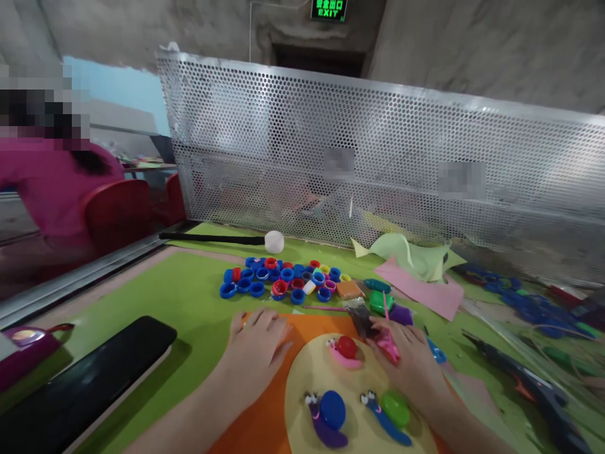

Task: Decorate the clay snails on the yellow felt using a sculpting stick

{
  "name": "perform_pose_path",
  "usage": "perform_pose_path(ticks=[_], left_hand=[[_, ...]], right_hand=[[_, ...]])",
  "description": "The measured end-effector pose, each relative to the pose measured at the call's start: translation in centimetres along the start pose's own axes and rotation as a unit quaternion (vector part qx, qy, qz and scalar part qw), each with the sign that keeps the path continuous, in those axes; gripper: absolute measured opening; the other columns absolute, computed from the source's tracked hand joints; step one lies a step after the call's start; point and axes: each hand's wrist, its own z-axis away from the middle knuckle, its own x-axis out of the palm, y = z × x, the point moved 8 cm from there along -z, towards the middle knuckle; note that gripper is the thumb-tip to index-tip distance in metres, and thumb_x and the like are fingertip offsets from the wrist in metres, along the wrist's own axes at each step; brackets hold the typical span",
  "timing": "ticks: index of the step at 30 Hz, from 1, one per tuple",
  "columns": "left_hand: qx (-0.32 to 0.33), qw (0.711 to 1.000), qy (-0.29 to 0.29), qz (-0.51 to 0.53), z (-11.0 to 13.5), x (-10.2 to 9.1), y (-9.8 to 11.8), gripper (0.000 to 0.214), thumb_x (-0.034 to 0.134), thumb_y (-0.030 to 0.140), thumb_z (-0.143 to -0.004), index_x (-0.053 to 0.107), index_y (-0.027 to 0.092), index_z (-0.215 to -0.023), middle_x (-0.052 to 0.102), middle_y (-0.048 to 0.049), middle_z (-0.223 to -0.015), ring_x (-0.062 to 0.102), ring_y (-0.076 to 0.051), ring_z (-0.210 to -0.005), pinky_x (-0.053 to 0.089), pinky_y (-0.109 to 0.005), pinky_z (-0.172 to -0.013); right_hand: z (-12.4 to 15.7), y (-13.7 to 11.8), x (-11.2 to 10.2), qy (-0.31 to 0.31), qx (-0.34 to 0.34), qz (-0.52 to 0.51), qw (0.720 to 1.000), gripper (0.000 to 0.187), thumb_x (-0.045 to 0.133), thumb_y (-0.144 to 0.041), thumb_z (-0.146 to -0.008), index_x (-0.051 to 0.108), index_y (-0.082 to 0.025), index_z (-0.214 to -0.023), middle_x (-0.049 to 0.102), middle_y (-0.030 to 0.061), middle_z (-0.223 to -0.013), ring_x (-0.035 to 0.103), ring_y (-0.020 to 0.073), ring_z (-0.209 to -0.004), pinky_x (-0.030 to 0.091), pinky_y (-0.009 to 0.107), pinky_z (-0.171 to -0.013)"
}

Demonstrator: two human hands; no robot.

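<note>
My left hand [259, 340] lies with its fingers spread over the upper left corner of an orange sheet [255, 422]. My right hand [410, 356] is at the sheet's upper right, its thumb and fingers around a pink clay packet [388, 347]. On the sheet is a pale yellow round [300, 391] bearing three snails: one pink with a red shell [347, 347], one purple with a blue shell [333, 410], one blue with a green shell [395, 408]. Just beyond my right fingers are a dark packet [360, 316], a green clay packet [379, 301] and a purple one [401, 314].
Several bottle caps [287, 275] cluster behind the sheet. A black stick with a white tip [274, 242] lies farther back. A black case [94, 378] is at left, a glue gun [529, 384] at right. Pink paper [425, 290] and a perforated metal screen [302, 126] stand behind; a person in pink sits left.
</note>
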Motion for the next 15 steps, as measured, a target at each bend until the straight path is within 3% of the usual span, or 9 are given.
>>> perform_pose_path(ticks=[5,15], left_hand=[[-0.001,1.000,0.006,0.014,0.2,-0.2,-0.3,0.027,0.036,0.022,-0.090,0.061,0.020,-0.098,0.061,-0.0094,-0.107,0.052,-0.027,-0.105,0.033,-0.050,-0.090],[-0.017,0.999,-0.002,0.032,0.0,-0.5,-1.0,0.030,0.038,0.016,-0.081,0.061,0.021,-0.099,0.063,-0.0075,-0.108,0.052,-0.025,-0.106,0.036,-0.045,-0.088]], right_hand=[[0.0,0.0,-0.9,0.035,-0.002,0.012,0.999,0.034,0.047,-0.047,-0.092,0.058,-0.015,-0.091,0.062,0.0033,-0.087,0.060,0.0175,-0.078,0.047,0.038,-0.075],[0.6,-0.4,-1.6,0.041,-0.008,-0.017,0.999,0.025,0.050,-0.039,-0.092,0.057,-0.015,-0.091,0.059,0.0024,-0.087,0.058,0.0153,-0.075,0.049,0.035,-0.072]])
